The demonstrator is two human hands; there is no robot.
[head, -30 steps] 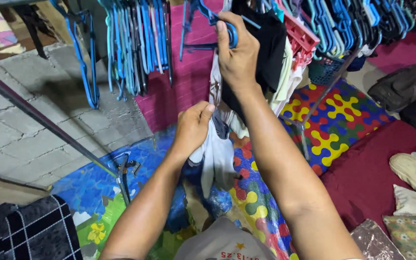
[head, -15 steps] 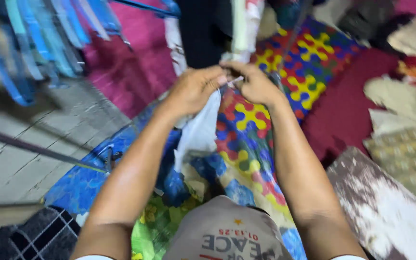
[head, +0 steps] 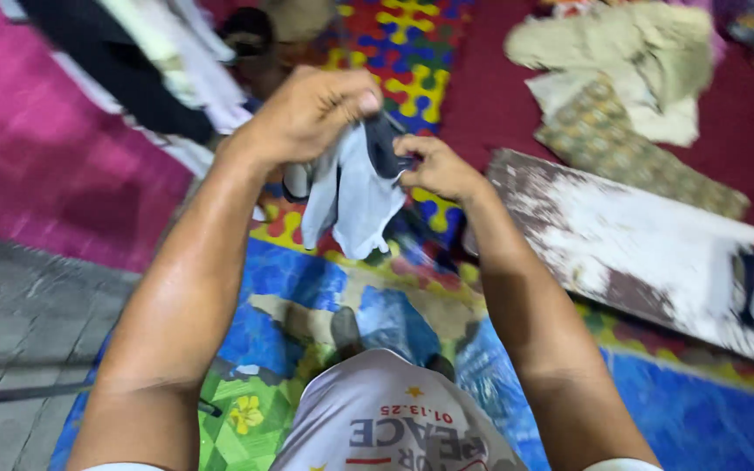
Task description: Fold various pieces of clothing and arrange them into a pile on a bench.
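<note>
Both my hands hold a small pale grey garment [head: 353, 194] with a dark band at its top. My left hand [head: 311, 109] pinches the upper left of the cloth, knuckles up. My right hand [head: 434, 166] grips the dark edge on the right side. The cloth hangs loose between them above a colourful puzzle-pattern mat [head: 412, 83]. Dark and pale clothes [head: 146, 65] hang at the upper left, blurred.
A worn white-and-brown board [head: 647, 244] lies to the right on the floor. Folded beige and patterned cloths [head: 630, 78] rest on a dark red carpet [head: 490, 96] behind it. A pink rug [head: 37, 166] and grey paving [head: 19, 305] are at left. A blue-green mat [head: 263, 305] lies below.
My right hand left the blue hanger and came down to the garment. The garment is off the rack and held in both hands. The view swung down and right, away from the hangers.
</note>
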